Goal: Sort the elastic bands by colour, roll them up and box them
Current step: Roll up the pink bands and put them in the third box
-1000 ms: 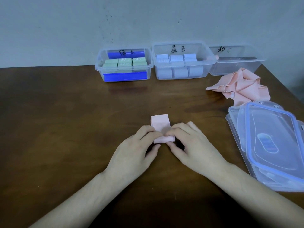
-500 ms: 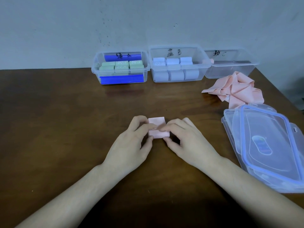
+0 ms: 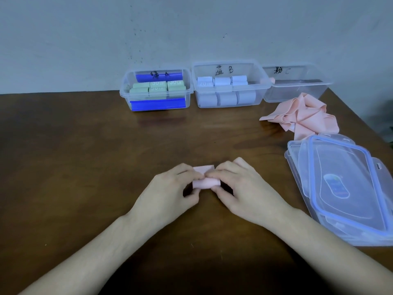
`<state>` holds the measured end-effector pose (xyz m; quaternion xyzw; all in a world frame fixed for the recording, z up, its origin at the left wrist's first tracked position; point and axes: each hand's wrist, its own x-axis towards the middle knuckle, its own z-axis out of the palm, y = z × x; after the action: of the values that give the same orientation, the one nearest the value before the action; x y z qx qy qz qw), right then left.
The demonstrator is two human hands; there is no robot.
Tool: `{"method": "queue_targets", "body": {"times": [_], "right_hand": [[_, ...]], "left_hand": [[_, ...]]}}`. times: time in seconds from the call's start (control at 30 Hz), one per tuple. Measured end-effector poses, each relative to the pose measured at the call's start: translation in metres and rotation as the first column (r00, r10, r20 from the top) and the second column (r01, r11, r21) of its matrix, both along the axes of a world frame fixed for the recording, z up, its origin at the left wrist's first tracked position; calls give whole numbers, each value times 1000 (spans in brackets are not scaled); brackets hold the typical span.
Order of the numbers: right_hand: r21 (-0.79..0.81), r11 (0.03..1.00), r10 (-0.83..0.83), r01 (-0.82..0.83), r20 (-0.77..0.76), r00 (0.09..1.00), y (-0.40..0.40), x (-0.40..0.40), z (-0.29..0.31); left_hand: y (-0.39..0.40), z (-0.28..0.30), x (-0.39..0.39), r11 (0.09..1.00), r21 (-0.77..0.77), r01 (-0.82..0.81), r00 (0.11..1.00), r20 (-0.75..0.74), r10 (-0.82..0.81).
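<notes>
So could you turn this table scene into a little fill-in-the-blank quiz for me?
1. Both hands, left hand and right hand, pinch a small roll coloured ____.
2. The box marked B holds rolls coloured ____.
3. The loose pink bands lie in front of the box marked ____.
4. The stacked lids lie to the person's ____.

Missing words: pink; blue; C; right

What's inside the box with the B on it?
The B box holds pale blue rolls, two rows seen through the clear wall. Whether more lie beneath them is hidden.
</notes>
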<state>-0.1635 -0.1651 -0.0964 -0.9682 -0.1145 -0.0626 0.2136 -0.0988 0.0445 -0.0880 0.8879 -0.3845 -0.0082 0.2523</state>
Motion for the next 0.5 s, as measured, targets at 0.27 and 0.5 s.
{"method": "queue_targets", "body": {"times": [0.27, 0.5], "right_hand": [[38, 998, -58, 57, 24, 998, 11, -29, -5], [86, 993, -83, 75, 84, 993, 9, -22, -10]], "left_hand": [[3, 13, -20, 991, 133, 20, 993, -122, -3], [7, 5, -23, 999, 14, -32, 996, -84, 33]]}}
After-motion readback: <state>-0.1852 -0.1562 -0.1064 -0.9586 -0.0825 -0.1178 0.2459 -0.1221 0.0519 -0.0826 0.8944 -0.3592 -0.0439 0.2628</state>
